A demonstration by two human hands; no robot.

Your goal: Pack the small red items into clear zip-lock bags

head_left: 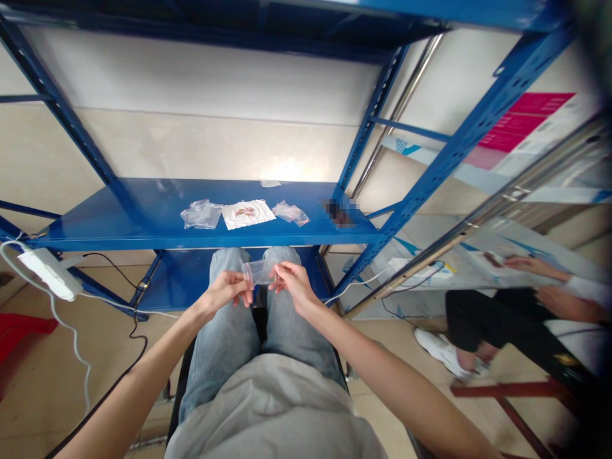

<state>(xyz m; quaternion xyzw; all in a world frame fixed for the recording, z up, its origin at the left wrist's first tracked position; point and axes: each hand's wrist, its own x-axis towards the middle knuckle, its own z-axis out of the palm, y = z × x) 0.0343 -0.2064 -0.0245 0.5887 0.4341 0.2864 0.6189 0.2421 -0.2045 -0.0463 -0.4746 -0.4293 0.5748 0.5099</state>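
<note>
Above my lap, a small clear plastic zip bag (261, 272) is stretched between both hands. My left hand (228, 288) pinches one end of it, and my right hand (291, 280) pinches the other. On the blue shelf (143, 220) in front lies a pile of clear plastic bags (203, 214). Beside the pile is a white sheet (247, 215) with small reddish pieces on it. Just right of the sheet are more small clear bags (291, 213), some with something reddish inside.
A blurred-out dark object (340, 213) lies at the shelf's right end. A white power strip (50, 274) with cables hangs at the left. Blue uprights (425, 185) frame the shelf. To the right, another person (526, 312) sits at a neighbouring bench.
</note>
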